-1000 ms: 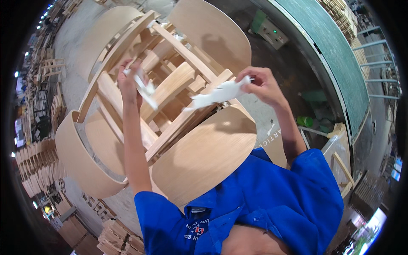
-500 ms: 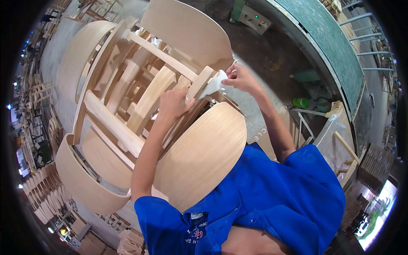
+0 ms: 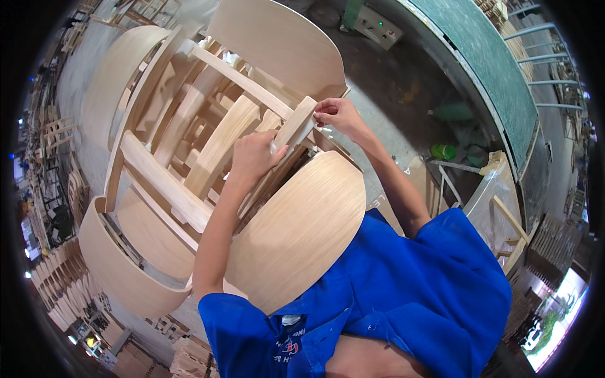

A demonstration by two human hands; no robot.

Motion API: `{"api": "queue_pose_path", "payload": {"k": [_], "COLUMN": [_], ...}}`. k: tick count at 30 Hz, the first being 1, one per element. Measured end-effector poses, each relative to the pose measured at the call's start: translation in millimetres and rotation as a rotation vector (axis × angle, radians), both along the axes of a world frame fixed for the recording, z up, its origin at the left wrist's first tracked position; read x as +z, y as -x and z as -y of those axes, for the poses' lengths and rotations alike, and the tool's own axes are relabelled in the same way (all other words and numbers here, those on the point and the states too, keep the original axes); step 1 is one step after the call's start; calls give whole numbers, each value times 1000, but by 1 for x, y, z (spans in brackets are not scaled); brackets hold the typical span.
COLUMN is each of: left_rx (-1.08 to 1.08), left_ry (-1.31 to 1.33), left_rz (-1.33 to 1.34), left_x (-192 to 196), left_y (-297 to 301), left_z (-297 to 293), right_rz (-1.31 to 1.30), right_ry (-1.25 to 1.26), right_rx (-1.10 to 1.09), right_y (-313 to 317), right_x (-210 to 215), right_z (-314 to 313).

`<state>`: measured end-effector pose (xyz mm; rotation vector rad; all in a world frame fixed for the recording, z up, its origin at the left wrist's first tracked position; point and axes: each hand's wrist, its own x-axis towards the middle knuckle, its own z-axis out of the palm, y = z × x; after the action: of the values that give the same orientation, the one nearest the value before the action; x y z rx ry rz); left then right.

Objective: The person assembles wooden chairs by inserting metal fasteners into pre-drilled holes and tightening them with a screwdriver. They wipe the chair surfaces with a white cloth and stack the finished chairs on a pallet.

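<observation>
Pale wooden chair frames (image 3: 214, 148) stand stacked in front of me, their bars crossing. My left hand (image 3: 253, 154) is closed around a short wooden bar (image 3: 295, 124) near the middle of the stack, its thumb pressing at a bit of white material. At the bar's upper right end my right hand (image 3: 338, 118) pinches a thin white sheet (image 3: 305, 133), which lies along the bar's side. Only part of the sheet shows; the fingers and the bar hide the rest. Just below is a rounded wooden panel (image 3: 302, 227), close to my body.
More curved wooden panels stick out of the stack at the top (image 3: 277, 41) and lower left (image 3: 126, 271). A green-topped table (image 3: 491, 82) curves along the right. A grey control box (image 3: 378, 28) stands at the back, and a green object (image 3: 443, 151) lies on the floor.
My right hand has moved left, in against the bar's end. The white sheet, earlier stretched out between hand and bar, now lies against the bar. My left hand has barely shifted.
</observation>
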<state>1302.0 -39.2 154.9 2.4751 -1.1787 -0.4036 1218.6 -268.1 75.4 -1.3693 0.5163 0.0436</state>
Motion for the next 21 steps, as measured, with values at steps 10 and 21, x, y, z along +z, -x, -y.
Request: {"api": "queue_pose_path", "payload": {"k": [10,21], "left_rx": [618,840], "left_ry": [875,1181], "left_rz": [-549,-392], "left_x": [72,105], "left_y": [4,29], "left_z": [-68,-242], "right_rz": [308,343], "right_ry": [455,338], "right_rx": [298,1047], "right_y": [-9,-88], "right_x": [158,196], "right_z": [-69,-284]}}
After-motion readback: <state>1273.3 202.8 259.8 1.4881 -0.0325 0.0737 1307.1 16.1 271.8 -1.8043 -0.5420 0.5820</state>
